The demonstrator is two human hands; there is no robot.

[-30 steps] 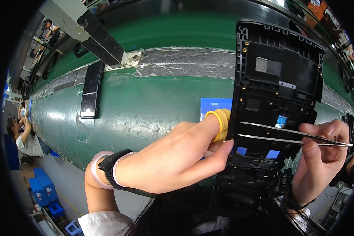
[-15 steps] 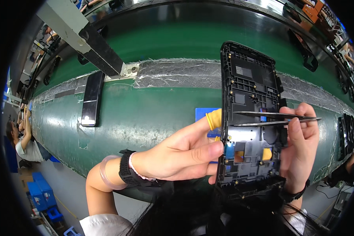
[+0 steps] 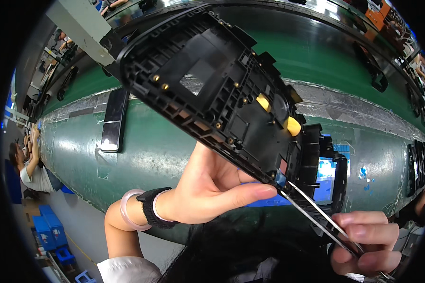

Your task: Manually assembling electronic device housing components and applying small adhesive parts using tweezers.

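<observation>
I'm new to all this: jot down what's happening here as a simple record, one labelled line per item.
Left hand: holds a black casing, tilted above the bench
Right hand: holds metal tweezers
Tweezer tips: slightly apart, at the casing's near edge beside a small blue piece; contact unclear
Casing details: ribbed interior, brass-coloured inserts, yellow showing at two openings
Left wrist: black band and pale pink bangle
Bench: green, with a glossy black slab lying at left
</observation>
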